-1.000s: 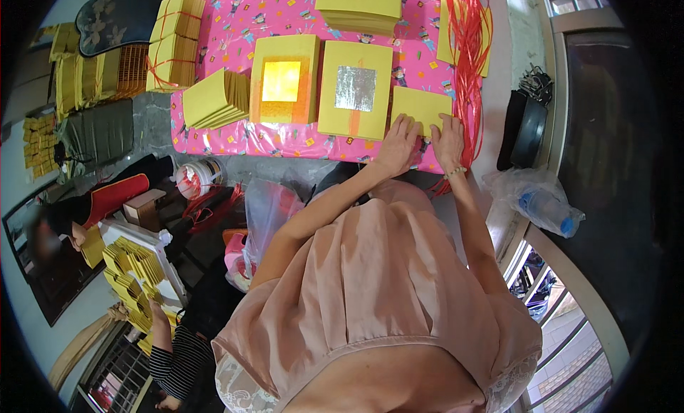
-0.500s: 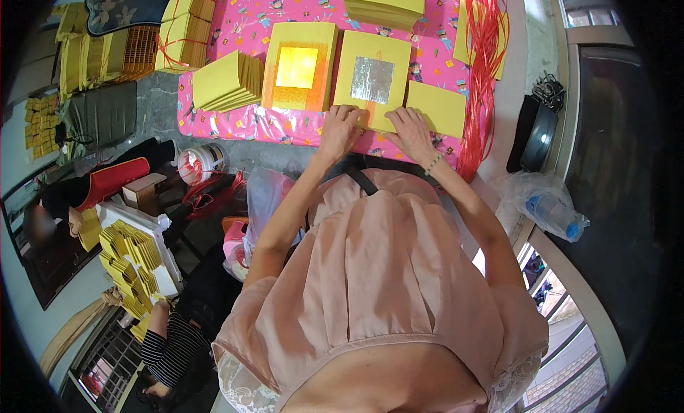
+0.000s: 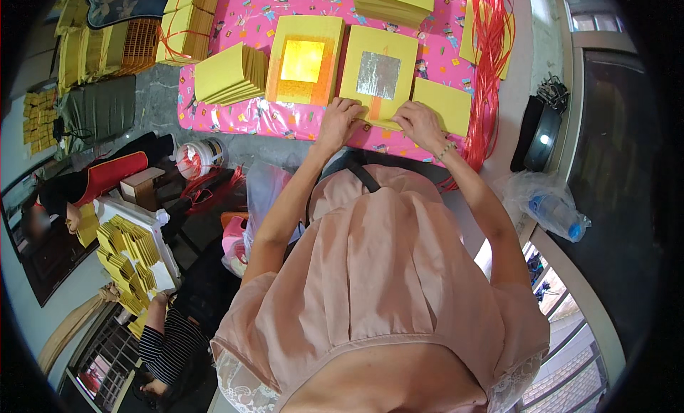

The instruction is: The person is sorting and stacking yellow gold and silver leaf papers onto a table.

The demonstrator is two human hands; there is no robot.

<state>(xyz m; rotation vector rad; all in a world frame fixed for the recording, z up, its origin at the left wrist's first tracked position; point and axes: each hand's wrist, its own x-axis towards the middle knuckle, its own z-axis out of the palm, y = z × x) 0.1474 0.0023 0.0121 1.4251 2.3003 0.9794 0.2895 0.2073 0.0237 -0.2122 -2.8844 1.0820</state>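
Observation:
A stack of yellow paper sheets (image 3: 377, 44) lies in front of me, its top sheet bearing a silver foil square (image 3: 378, 75). At its near left corner, the bent fingers of my left hand (image 3: 339, 122) close on the top sheet's near edge. My right hand (image 3: 422, 122) pinches the same edge near the right corner. Between them, that edge bends up in a narrow strip. Left of this stack is another yellow stack (image 3: 302, 62) with a gold square and orange border. Folded yellow papers (image 3: 229, 72) lean farther left. Beside my right hand lies a yellow piece (image 3: 443, 108).
A pink patterned cloth (image 3: 246, 17) covers the table. Red plastic string (image 3: 490, 92) hangs over its right side. Another yellow stack (image 3: 395, 3) and tied bundles (image 3: 187, 28) stand farther back. At left, two people work beside a white table (image 3: 167, 253) of folded yellow papers.
My right hand has shifted slightly right, its fingers going from resting along the sheet's near edge to pinching it. The edge now bends upward. My left fingers have curled in more.

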